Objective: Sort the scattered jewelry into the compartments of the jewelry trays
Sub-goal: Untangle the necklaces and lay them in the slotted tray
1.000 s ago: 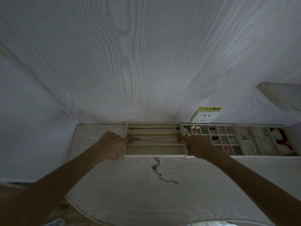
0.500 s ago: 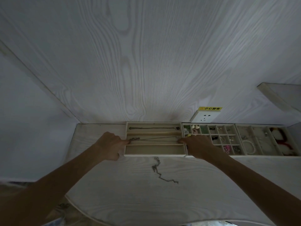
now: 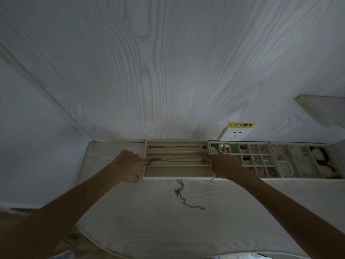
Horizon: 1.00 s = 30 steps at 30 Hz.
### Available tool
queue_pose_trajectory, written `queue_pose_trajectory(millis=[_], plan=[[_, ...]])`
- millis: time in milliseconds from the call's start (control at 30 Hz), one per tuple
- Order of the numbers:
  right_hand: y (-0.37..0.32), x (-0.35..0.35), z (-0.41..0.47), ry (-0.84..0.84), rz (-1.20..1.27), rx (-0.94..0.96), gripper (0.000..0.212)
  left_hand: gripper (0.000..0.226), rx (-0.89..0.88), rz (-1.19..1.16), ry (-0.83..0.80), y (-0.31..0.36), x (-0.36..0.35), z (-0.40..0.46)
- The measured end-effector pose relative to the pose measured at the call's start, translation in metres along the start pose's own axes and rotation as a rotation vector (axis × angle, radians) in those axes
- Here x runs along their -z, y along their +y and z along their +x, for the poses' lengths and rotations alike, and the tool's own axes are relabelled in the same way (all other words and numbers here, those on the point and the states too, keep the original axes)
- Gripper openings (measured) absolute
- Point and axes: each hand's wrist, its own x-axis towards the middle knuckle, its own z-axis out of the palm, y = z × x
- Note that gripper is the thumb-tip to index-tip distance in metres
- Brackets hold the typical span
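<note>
Necklace (image 3: 177,159) seemingly between both hands

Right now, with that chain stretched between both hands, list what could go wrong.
1. The necklace is pulled taut across the middle slot of the long tray; letting go unevenly may bunch it.
2. The right hand hangs over the small-compartment tray and could knock pieces.
3. The loose chain lies by the tray's front edge, easily snagged.
</note>
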Motion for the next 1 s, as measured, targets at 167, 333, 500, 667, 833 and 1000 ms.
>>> queue_pose_trajectory(millis=[167, 333, 500, 667, 833, 1000], plan=[[0.0011, -0.0015, 0.0032, -0.019, 0.037, -0.046, 0.050, 0.068, 0.010, -0.007, 0.011, -0.0006, -0.0003, 0.0011], [0.0014, -0.0001, 0.0036, -0.026, 0.055, -0.061, 0.051, 0.064, 0.008, -0.070, 0.019, -0.0023, -0.0026, 0.0010], [0.0015, 0.0023, 0.0021, -0.026, 0.137, -0.041, 0.049, 0.058, 0.028, -0.121, 0.018, -0.0029, -0.0007, 0.0028], [0.0057, 0.0033, 0.0019, 0.009, 0.240, -0.019, 0.042, 0.054, 0.097, -0.309, 0.073, -0.0032, 0.0028, 0.0027], [0.0037, -0.0002, -0.0006, 0.066, 0.163, -0.043, 0.041, 0.061, 0.075, -0.364, 0.097, 0.0044, 0.0061, 0.0029], [0.0036, -0.0019, 0.0006, 0.067, 0.120, -0.048, 0.045, 0.062, 0.078, -0.305, 0.051, 0.0058, 0.0047, 0.0058]])
